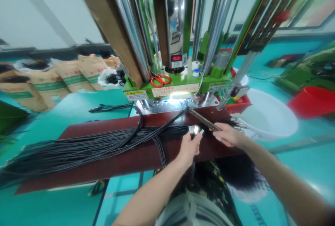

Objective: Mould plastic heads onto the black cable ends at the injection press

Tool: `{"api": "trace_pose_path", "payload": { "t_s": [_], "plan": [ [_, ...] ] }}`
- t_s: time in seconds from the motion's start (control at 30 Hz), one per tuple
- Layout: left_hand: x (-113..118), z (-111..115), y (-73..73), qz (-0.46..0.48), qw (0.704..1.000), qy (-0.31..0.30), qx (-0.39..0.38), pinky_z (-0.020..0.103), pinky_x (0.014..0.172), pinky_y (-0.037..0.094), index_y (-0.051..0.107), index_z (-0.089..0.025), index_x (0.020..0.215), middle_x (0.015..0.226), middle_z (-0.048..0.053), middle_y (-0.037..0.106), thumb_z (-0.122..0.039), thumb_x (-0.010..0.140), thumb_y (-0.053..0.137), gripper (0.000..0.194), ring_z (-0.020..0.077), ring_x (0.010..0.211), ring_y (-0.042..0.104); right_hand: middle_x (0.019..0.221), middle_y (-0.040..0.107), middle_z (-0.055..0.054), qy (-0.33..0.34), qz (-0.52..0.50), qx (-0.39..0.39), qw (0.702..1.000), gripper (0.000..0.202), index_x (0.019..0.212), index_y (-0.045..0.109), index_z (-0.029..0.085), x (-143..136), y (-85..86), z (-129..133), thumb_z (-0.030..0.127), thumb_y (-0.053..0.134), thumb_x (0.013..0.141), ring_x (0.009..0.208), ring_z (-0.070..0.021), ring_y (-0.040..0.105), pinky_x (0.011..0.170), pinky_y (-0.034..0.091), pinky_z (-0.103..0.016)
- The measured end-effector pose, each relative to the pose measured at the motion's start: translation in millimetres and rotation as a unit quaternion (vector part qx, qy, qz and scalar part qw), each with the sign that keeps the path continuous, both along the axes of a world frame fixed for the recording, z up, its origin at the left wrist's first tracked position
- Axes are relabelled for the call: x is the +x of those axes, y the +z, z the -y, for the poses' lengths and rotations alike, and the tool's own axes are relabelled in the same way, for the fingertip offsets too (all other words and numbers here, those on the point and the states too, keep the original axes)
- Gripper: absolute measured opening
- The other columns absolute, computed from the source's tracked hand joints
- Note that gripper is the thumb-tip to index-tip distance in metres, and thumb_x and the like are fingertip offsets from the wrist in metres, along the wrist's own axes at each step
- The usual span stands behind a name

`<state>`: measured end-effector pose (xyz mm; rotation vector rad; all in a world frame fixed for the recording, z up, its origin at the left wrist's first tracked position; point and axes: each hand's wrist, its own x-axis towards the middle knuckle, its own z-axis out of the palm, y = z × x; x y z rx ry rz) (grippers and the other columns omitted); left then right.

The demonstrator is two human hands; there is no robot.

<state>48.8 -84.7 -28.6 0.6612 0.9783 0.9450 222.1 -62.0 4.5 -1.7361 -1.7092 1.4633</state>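
My left hand [188,148] is closed around several black cables, whose silvery connector ends [195,129] stick up above the fingers. To its right, my right hand [228,134] grips the near end of a long, narrow metal bar with holes [202,118]. The bar's far end reaches toward the lit bed of the green press [180,85]. A large bundle of black cables [99,145] lies across the brown board [125,163] to the left. Some cables curve up from it to the metal base plate [154,108] under the press.
Orange-handled scissors [160,80] and a blue-and-white spool [196,72] sit on the press. A red tray [239,104], a white tub [267,117] and a red bucket [314,102] stand at right. Paper sacks [54,79] line the left. More connector ends [238,124] lie beyond my right hand.
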Motion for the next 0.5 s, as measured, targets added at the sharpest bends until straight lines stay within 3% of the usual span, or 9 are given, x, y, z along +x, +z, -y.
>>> {"api": "trace_pose_path", "payload": {
  "t_s": [0.1, 0.2, 0.5],
  "plan": [
    [8.8, 1.5, 1.9, -0.035, 0.999, -0.041, 0.010, 0.016, 0.035, 0.014, 0.041, -0.019, 0.071, 0.043, -0.012, 0.031, -0.047, 0.061, 0.069, 0.040, 0.0014, 0.034, 0.023, 0.046, 0.038, 0.011, -0.143, -0.204, -0.005, 0.968, 0.030, 0.097, 0.049, 0.019, -3.3, -18.2, 31.7, 0.042, 0.050, 0.078, 0.026, -0.0032, 0.023, 0.028, 0.011, -0.017],
    [16.9, 4.1, 2.2, -0.066, 0.995, -0.069, 0.031, 0.016, 0.034, 0.015, 0.046, -0.017, 0.070, 0.043, -0.010, 0.034, -0.046, 0.060, 0.070, 0.039, 0.0019, 0.034, 0.025, 0.051, 0.045, 0.008, -0.216, -0.276, 0.051, 0.935, 0.036, 0.104, 0.052, 0.020, -14.8, -28.1, 46.5, 0.049, 0.046, 0.082, 0.027, -0.0026, 0.026, 0.027, 0.013, -0.016],
    [21.4, 5.2, -11.4, -0.110, 0.983, -0.102, 0.103, 0.017, 0.038, 0.022, 0.053, -0.015, 0.070, 0.044, -0.008, 0.036, -0.042, 0.067, 0.065, 0.030, 0.0031, 0.038, 0.028, 0.051, 0.052, 0.004, -0.236, -0.275, 0.099, 0.927, 0.041, 0.114, 0.054, 0.017, -19.7, -30.1, 50.2, 0.045, 0.042, 0.086, 0.028, -0.0032, 0.030, 0.029, 0.018, -0.017]
  ]
}}
